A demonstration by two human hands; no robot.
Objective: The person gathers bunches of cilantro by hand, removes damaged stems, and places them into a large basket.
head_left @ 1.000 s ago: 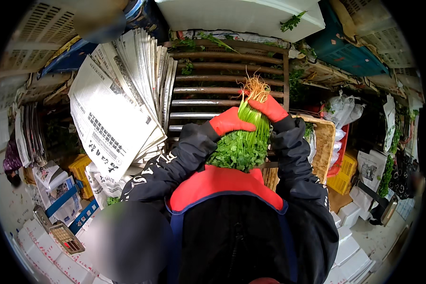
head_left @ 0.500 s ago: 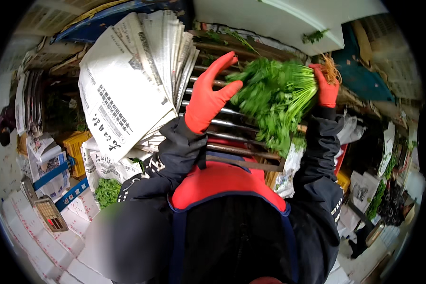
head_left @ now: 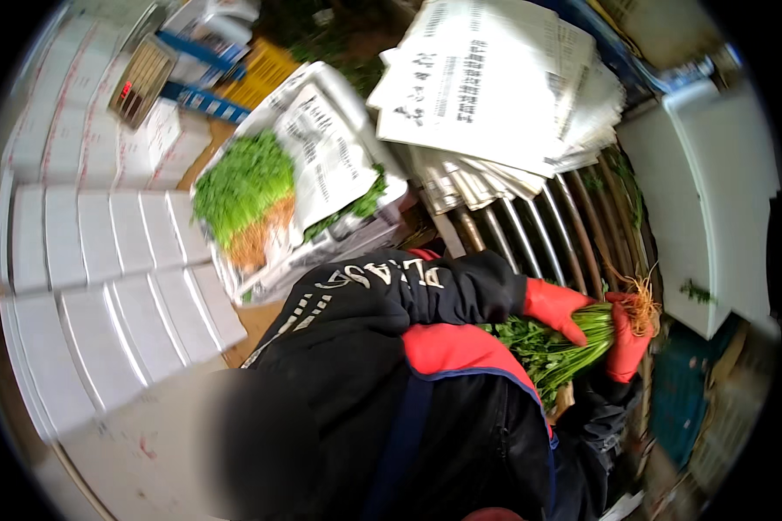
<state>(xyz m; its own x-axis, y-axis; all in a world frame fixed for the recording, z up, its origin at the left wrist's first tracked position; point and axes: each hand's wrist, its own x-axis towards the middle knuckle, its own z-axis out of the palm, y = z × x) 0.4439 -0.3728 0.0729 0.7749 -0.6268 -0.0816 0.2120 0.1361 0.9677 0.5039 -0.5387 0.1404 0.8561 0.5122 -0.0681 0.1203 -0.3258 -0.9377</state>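
A bunch of leafy green herbs (head_left: 601, 334) with orange-brown roots (head_left: 641, 306) is between my gloved hands at the right, over the metal bars. My right hand (head_left: 626, 346), in a red glove, is closed round the stems just below the roots. Farther down the stems, my left hand (head_left: 558, 307), also red-gloved, grips the bunch with thumb and fingers on either side. The leaves spread toward my body, and my sleeve and apron partly hide them.
A fanned stack of newspapers (head_left: 487, 87) lies on the metal bars (head_left: 530, 230). Left of it, a newspaper-lined white box (head_left: 356, 95) holds more rooted greens (head_left: 248, 187). White foam boxes (head_left: 104, 226) and a scale (head_left: 143, 80) stand far left; a white foam panel (head_left: 695, 208) is at right.
The view has swung left, bringing the box of greens into fuller sight. My left hand, previously open beside the leaves, now grips the stems. My right hand still holds the root end.
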